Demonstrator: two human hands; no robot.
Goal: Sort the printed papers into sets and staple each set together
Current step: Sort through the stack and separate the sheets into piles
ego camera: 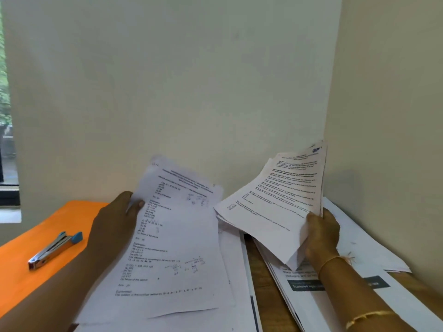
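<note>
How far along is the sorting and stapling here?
Done: nothing visibly stapled. In hand: left hand holds a white printed sheet; right hand grips a fanned stack of printed pages. Left: loose papers lie spread beneath, and the blue-and-silver stapler lies untouched on the orange surface.

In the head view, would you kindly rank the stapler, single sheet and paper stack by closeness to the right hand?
1. The stack, gripped in the right hand.
2. The sheet, centre, in the left hand.
3. The stapler, far left.

Office-type desk corner: printed papers (311,283) piled on wooden table (263,279), stapler (54,250) on orange folder (28,267), plain walls (191,80).
</note>
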